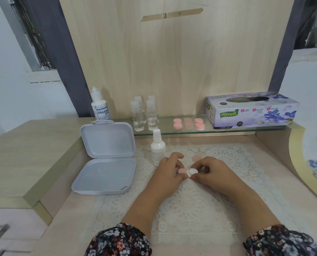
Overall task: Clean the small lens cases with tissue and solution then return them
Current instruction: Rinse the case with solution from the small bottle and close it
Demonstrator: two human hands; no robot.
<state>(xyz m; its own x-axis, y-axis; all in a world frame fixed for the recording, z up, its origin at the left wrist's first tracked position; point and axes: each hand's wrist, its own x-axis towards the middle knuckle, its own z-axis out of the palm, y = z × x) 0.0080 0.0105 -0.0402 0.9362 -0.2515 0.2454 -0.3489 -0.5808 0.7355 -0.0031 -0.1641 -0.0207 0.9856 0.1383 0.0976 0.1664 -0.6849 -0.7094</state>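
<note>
Both my hands meet over the lace mat (218, 183) on one small lens case (188, 171). My left hand (169, 168) pinches its pink-capped end and my right hand (208, 169) pinches the white uncapped end. A loose pink cap (197, 157) lies on the mat just beyond my right fingers. Three more pink lens cases (189, 123) sit in a row on the glass shelf (191, 133). A white spray bottle (158, 147) stands on the mat beside my left hand. The tissue box (252, 110) rests on the shelf's right end.
An open white plastic box (106, 159) lies left of the mat. A lens solution bottle (99, 105) and several small clear bottles (144, 115) stand at the shelf's left. A raised wooden ledge borders the desk on the left, a curved edge on the right.
</note>
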